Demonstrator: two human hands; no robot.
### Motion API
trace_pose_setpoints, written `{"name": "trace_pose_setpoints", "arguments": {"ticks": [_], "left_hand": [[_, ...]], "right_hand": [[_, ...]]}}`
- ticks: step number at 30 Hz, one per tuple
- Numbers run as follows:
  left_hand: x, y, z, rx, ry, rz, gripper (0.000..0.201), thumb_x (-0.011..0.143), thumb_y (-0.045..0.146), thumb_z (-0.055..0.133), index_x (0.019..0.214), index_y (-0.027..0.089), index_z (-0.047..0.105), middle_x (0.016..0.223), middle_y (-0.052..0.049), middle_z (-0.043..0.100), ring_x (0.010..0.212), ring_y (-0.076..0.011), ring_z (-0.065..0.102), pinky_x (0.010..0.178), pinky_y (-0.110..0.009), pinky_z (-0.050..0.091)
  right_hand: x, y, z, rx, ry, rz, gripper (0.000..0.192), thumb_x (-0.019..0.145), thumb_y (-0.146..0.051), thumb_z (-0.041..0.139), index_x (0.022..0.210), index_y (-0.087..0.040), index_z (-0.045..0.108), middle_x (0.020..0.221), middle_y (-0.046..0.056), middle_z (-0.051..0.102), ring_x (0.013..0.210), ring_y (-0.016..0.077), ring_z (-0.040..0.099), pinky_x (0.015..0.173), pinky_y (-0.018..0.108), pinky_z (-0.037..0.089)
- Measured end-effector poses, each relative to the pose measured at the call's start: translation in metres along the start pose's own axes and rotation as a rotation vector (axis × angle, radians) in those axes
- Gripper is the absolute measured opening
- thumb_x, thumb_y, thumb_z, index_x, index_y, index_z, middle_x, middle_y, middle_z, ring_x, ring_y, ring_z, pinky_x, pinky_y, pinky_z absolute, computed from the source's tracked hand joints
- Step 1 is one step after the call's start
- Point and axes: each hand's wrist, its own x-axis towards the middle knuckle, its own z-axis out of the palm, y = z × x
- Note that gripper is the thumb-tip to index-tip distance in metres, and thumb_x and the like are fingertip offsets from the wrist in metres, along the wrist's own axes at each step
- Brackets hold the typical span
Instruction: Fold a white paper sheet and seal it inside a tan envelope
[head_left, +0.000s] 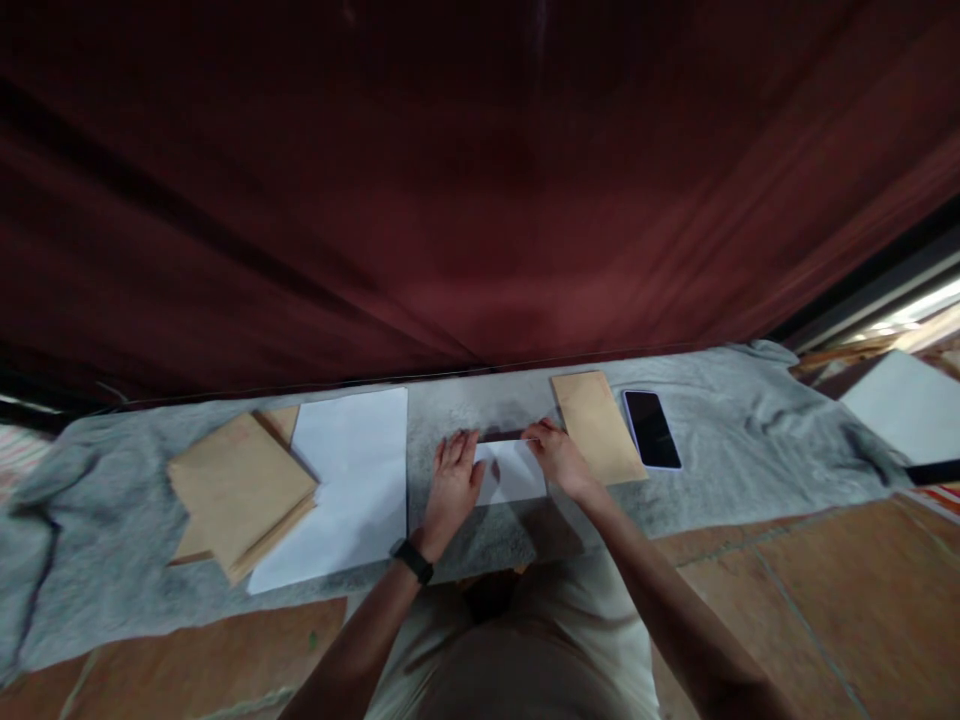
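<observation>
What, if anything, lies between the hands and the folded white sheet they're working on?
Nothing visible. The left hand and right hand both rest directly on the folded white sheet on the grey cloth. The single brown envelope lies just beside the right hand, not across the sheet.

Both hands [506, 475] flat, palms down

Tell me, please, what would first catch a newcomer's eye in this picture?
Both hands, the left hand and right hand, press flat on a folded white paper at the centre of a grey cloth. Behind hangs a dark red curtain. A stack of brown envelopes lies left, a black phone right.
</observation>
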Motion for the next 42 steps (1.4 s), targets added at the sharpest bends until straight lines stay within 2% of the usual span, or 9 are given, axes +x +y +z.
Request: {"name": "trace_pose_setpoints", "arguments": {"ticks": [5, 10, 12, 16, 19, 24, 30, 34, 42], "left_hand": [[0.026, 0.003, -0.04, -0.078, 0.035, 0.056, 0.026, 0.099, 0.022, 0.049, 0.11, 0.021, 0.073, 0.106, -0.007, 0.075, 0.104, -0.0252, 0.067, 0.102, -0.044, 0.051], [0.034, 0.01, -0.07, -0.145, 0.239, 0.232, 0.024, 0.1, 0.019, 0.05, 0.111, 0.021, 0.072, 0.11, -0.008, 0.074, 0.107, -0.024, 0.066, 0.099, -0.041, 0.053], [0.027, 0.01, -0.066, -0.132, 0.258, 0.288, 0.025, 0.1, 0.015, 0.049, 0.111, 0.021, 0.071, 0.113, -0.009, 0.074, 0.11, -0.0241, 0.066, 0.102, -0.043, 0.052], [-0.007, 0.006, -0.037, -0.074, 0.2, 0.358, 0.025, 0.097, 0.01, 0.051, 0.107, 0.019, 0.072, 0.115, -0.01, 0.075, 0.111, -0.0256, 0.068, 0.104, -0.044, 0.053], [-0.038, 0.003, -0.018, -0.055, 0.124, 0.409, 0.031, 0.093, 0.004, 0.051, 0.11, 0.018, 0.072, 0.117, -0.01, 0.075, 0.115, -0.0254, 0.068, 0.106, -0.044, 0.053], [-0.067, -0.001, -0.006, -0.075, 0.013, 0.393, 0.039, 0.09, 0.001, 0.049, 0.118, 0.019, 0.071, 0.126, -0.011, 0.072, 0.122, -0.0255, 0.066, 0.109, -0.045, 0.053], [-0.065, -0.006, -0.006, -0.163, -0.063, 0.343, 0.045, 0.09, 0.001, 0.048, 0.125, 0.02, 0.069, 0.136, -0.009, 0.068, 0.131, -0.0236, 0.061, 0.113, -0.045, 0.051], [-0.065, -0.011, -0.005, -0.17, -0.093, 0.375, 0.045, 0.093, 0.003, 0.046, 0.129, 0.02, 0.067, 0.141, -0.008, 0.065, 0.134, -0.0218, 0.059, 0.116, -0.045, 0.049], [-0.065, -0.015, -0.006, -0.164, -0.087, 0.41, 0.044, 0.098, 0.008, 0.043, 0.133, 0.022, 0.065, 0.143, -0.007, 0.065, 0.135, -0.02, 0.058, 0.115, -0.045, 0.049]], "right_hand": [[-0.002, -0.014, -0.041, 0.131, 0.112, -0.113, 0.024, 0.101, -0.017, 0.049, 0.101, -0.022, 0.072, 0.103, 0.004, 0.071, 0.093, 0.0173, 0.07, 0.085, 0.026, 0.052], [-0.017, -0.024, -0.065, 0.204, 0.29, -0.225, 0.019, 0.102, -0.021, 0.049, 0.105, -0.023, 0.068, 0.106, 0.005, 0.069, 0.098, 0.0196, 0.069, 0.088, 0.032, 0.055], [-0.029, -0.023, -0.056, 0.187, 0.304, -0.233, 0.02, 0.103, -0.019, 0.047, 0.105, -0.023, 0.067, 0.108, 0.007, 0.069, 0.102, 0.0207, 0.068, 0.091, 0.034, 0.056], [-0.063, -0.011, -0.02, 0.089, 0.252, -0.248, 0.024, 0.1, -0.013, 0.045, 0.104, -0.022, 0.066, 0.109, 0.009, 0.07, 0.106, 0.0238, 0.067, 0.098, 0.041, 0.056], [-0.092, -0.001, 0.006, 0.052, 0.165, -0.28, 0.032, 0.095, -0.007, 0.044, 0.112, -0.023, 0.066, 0.111, 0.008, 0.072, 0.11, 0.0227, 0.067, 0.113, 0.049, 0.048], [-0.12, 0.005, 0.027, 0.06, 0.105, -0.284, 0.038, 0.093, -0.007, 0.045, 0.121, -0.023, 0.066, 0.125, 0.009, 0.071, 0.122, 0.0227, 0.064, 0.117, 0.05, 0.045], [-0.105, -0.013, 0.045, 0.028, 0.178, -0.274, 0.042, 0.101, -0.016, 0.044, 0.141, -0.018, 0.057, 0.147, 0.011, 0.059, 0.139, 0.0235, 0.053, 0.118, 0.046, 0.045], [-0.091, -0.026, 0.056, -0.11, 0.177, -0.175, 0.047, 0.102, -0.024, 0.05, 0.149, -0.018, 0.052, 0.158, 0.012, 0.048, 0.147, 0.0286, 0.043, 0.121, 0.051, 0.038], [-0.092, -0.02, 0.061, -0.231, 0.194, -0.12, 0.053, 0.102, -0.032, 0.053, 0.154, -0.022, 0.047, 0.162, 0.011, 0.041, 0.148, 0.0296, 0.042, 0.123, 0.051, 0.031]]}}
